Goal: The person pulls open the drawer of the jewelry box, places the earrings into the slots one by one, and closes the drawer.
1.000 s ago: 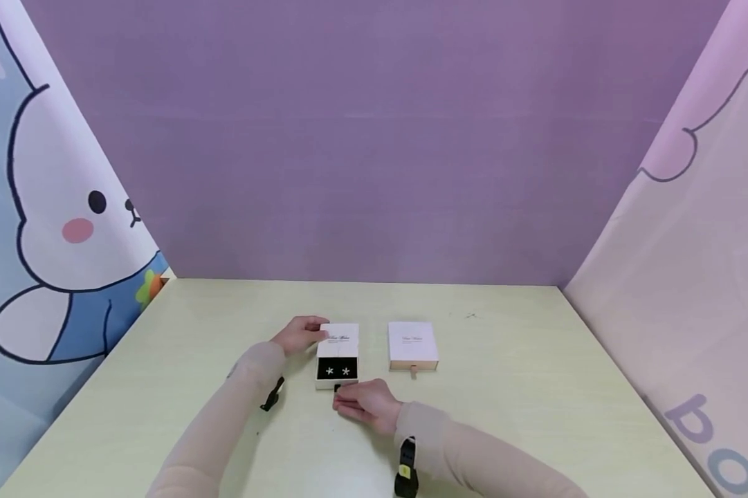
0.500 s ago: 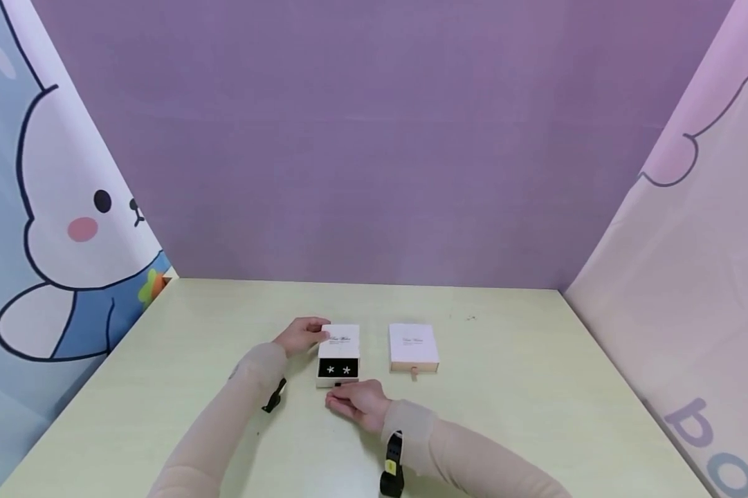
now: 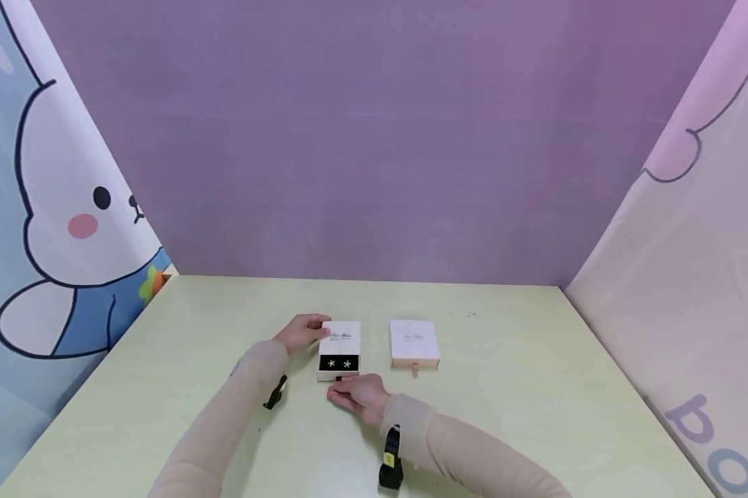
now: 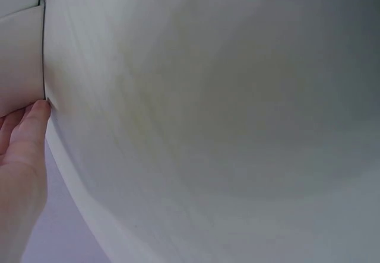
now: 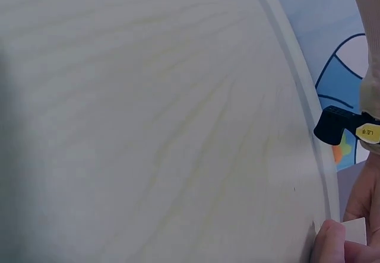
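A white drawer-style jewelry box (image 3: 345, 337) lies on the table with its drawer (image 3: 325, 377) part way out toward me. Two small white star-shaped pieces, like stud earrings, sit on the drawer's black insert (image 3: 339, 362). My left hand (image 3: 302, 333) grips the sleeve by its far left corner; in the left wrist view its fingertips (image 4: 39, 110) rest along the box's edge. My right hand (image 3: 361, 396) presses the drawer's front with its fingers fairly straight, beside a mostly hidden dark tab. Only some right fingers (image 5: 330, 244) show in the right wrist view.
To the right lies a second white box (image 3: 414, 340), closed, its pull tab (image 3: 415, 372) facing me. Small dark marks (image 3: 471, 315) dot the pale table (image 3: 504, 387) farther back. A purple wall (image 3: 367, 138) rises behind, with printed cloth panels at both sides.
The drawer has slid farther into its sleeve, so less black insert shows. My right hand has shifted slightly left and forward, while the left hand stays at the sleeve's corner.
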Available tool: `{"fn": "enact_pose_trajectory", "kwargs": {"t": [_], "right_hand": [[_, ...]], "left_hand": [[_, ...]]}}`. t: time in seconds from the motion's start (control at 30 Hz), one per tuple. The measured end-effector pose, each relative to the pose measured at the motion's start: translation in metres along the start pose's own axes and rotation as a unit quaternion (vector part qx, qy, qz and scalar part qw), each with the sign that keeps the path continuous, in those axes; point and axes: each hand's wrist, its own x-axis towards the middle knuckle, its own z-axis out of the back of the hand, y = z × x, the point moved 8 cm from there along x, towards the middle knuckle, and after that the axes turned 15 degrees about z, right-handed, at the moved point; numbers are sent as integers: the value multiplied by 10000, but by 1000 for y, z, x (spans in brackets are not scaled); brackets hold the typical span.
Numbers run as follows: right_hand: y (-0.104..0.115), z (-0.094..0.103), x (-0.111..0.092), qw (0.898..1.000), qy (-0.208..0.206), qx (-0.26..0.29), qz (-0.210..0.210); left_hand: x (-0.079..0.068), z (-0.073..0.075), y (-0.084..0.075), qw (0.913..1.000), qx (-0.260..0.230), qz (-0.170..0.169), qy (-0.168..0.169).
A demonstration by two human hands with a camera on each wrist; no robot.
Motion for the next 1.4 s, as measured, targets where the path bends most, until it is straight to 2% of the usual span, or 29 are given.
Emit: {"fn": "enact_pose_trajectory", "kwargs": {"t": [0.37, 0.63, 1.0, 1.4], "right_hand": [[2, 1, 5, 9999, -89, -70, -16], [1, 1, 11, 9999, -79, -76, 15], [3, 2, 15, 9998, -157, -101, -8], [2, 3, 23, 9998, -174, -43, 56]], "left_hand": [[1, 0, 0, 10000, -34, 19, 6], [-4, -1, -4, 9999, -6, -155, 45], [-2, -1, 1, 10000, -68, 63, -11], [-4, -2, -2, 9999, 48, -132, -24]]}}
